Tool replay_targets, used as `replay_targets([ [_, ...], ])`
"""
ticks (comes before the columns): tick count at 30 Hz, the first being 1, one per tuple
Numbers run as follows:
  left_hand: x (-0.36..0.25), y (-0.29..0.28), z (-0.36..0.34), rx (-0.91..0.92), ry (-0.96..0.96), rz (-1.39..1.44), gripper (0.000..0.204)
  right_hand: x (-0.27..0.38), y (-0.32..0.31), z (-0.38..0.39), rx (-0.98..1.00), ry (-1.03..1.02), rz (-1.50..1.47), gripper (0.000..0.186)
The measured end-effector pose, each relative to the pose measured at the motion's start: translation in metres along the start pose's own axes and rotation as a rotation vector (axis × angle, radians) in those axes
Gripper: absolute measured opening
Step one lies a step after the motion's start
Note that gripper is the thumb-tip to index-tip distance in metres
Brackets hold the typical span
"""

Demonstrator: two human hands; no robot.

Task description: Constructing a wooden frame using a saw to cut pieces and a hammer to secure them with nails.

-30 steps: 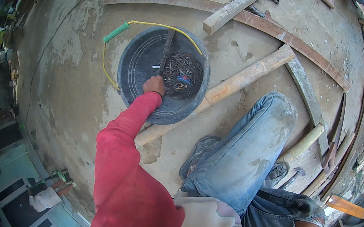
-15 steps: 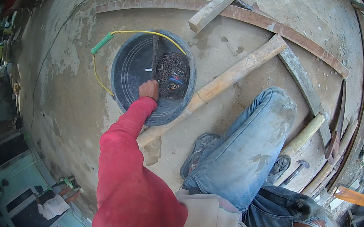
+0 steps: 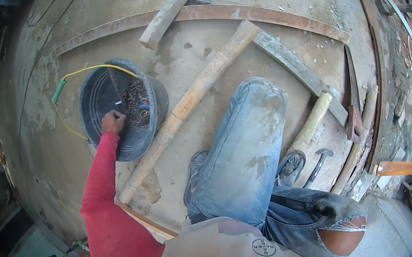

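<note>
As its handle [image 3: 59, 90] leans aside, the bucket [image 3: 159, 98] likely gives the left hand [image 3: 112, 122] room; I can't tell if that grip's closed.

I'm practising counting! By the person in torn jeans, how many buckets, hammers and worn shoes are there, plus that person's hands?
Round black plastic bucket: 1
Metal-headed claw hammer: 1
Greyish worn shoes: 2
Bare left hand: 1
Total: 5

Soft daylight (rim dark, curved)
</note>
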State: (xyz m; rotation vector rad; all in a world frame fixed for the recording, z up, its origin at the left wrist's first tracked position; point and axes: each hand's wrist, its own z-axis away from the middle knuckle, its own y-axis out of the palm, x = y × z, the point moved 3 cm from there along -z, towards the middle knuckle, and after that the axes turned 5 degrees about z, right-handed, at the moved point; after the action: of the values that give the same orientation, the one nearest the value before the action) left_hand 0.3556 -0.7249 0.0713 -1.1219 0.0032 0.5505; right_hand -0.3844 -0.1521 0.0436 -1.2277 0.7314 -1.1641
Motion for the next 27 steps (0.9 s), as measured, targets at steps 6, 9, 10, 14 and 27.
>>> replay_targets([
  [6, -0.043, -0.066, 0.085, -0.425, 0.024, 0.759, 0.03, 0.03, 0.033, 0.018, -0.049, 0.054, -0.038, 0.042],
  [9, -0.137, -0.084, 0.161, -0.526, 0.201, 0.922, 0.034, 0.051, 0.041, 0.011, -0.08, -0.007, -0.168, 0.043],
  [10, -0.174, -0.077, 0.187, -0.494, 0.237, 0.99, 0.036, 0.056, 0.042, 0.011, -0.079, -0.013, -0.08, 0.045],
  [14, -0.353, -0.018, 0.257, -0.026, 0.513, 1.283, 0.039, 0.05, 0.045, 0.005, -0.086, 0.078, -0.126, 0.048],
  [27, -0.546, 0.312, 0.231, 0.439, 0.637, 0.905, 0.026, 0.055, 0.054, -0.006, -0.134, 0.008, -0.112, 0.029],
])
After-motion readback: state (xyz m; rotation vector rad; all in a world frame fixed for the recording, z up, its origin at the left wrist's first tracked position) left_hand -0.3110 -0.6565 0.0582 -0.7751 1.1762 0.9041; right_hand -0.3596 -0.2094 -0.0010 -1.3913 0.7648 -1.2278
